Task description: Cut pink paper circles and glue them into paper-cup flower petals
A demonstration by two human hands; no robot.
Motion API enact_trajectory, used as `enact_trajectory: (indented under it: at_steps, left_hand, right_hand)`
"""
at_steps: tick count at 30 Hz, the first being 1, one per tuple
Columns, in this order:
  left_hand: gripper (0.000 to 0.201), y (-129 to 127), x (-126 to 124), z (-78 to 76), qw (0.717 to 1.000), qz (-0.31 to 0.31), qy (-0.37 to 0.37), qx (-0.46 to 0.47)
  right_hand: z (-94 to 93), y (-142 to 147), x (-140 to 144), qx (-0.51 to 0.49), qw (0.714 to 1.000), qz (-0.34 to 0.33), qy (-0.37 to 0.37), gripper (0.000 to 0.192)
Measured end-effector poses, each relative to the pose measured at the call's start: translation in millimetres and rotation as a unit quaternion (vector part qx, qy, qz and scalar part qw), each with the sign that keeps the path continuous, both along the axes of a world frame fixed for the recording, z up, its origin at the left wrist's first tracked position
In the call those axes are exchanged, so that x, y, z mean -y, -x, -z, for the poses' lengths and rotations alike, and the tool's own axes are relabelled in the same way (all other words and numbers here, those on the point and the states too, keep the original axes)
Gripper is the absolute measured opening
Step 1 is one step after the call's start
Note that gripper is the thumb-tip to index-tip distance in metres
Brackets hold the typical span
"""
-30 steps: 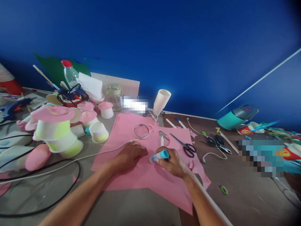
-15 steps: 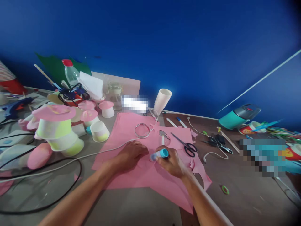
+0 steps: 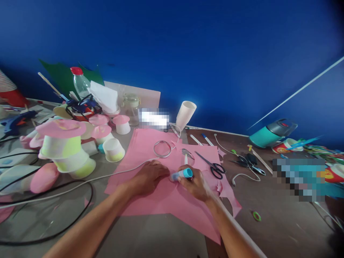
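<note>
Pink paper sheets (image 3: 150,208) lie stacked on the table in front of me. My left hand (image 3: 150,175) rests on them palm down, fingers stretched, holding nothing visible. My right hand (image 3: 195,182) grips a glue stick (image 3: 181,175) with a blue end and a translucent body. The stick is tilted, its clear end low at the paper beside my left fingertips. A white pointed tip (image 3: 186,159) shows just beyond the right hand; the rest is hidden. Black-handled scissors (image 3: 215,169) lie on the paper to the right. Behind my hands is a metal ring (image 3: 162,149) with a white cable.
Paper cups with pink tops (image 3: 63,132) crowd the left side, by black cables. A stack of white cups (image 3: 186,114) leans at the back wall. On the right are a teal flask (image 3: 272,133), pliers (image 3: 249,163) and a green ring (image 3: 257,216).
Both hands stay in nearly the same place. The glue stick has shifted very slightly, and the view has moved a touch.
</note>
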State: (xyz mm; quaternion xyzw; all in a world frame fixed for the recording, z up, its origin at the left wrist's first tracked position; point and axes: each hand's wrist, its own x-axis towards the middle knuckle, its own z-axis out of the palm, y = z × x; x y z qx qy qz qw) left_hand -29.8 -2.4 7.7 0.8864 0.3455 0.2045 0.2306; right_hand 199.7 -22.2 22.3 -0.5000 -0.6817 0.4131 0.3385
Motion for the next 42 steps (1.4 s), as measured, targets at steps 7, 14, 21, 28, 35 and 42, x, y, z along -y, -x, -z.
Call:
enact_trajectory:
  at_steps: [7,14,21,28,35,42]
  left_hand:
    - [0.035,1.8,0.5,-3.2,1.0,0.007,0.001,0.0]
    - [0.025,0.1,1.1,-3.9,1.0,0.004,-0.001,0.008]
    - [0.034,1.9,0.7,-3.3,1.0,0.008,0.001,0.017]
    - [0.03,0.7,0.9,-5.1,1.0,0.012,0.012,0.017]
    - [0.027,2.6,0.2,0.5,1.0,0.012,-0.009,0.024]
    - [0.028,0.5,1.2,-5.5,1.0,0.013,0.005,0.008]
  right_hand:
    - [-7.7,-6.4,2.6,-0.063,0.997,-0.031,0.023,0.015]
    - [-3.7,5.2,4.5,0.007,0.999,-0.033,-0.035,0.01]
    - [-11.8,1.1,6.2,-0.006,0.997,-0.079,0.018,0.008]
    - [-6.5,2.5,4.1,-0.024,0.999,-0.027,-0.036,0.013]
    - [-13.7,3.7,6.6,-0.032,0.991,-0.112,0.061,0.008]
    - [-6.5,-1.4,1.4,-0.049,0.998,-0.029,-0.003,0.018]
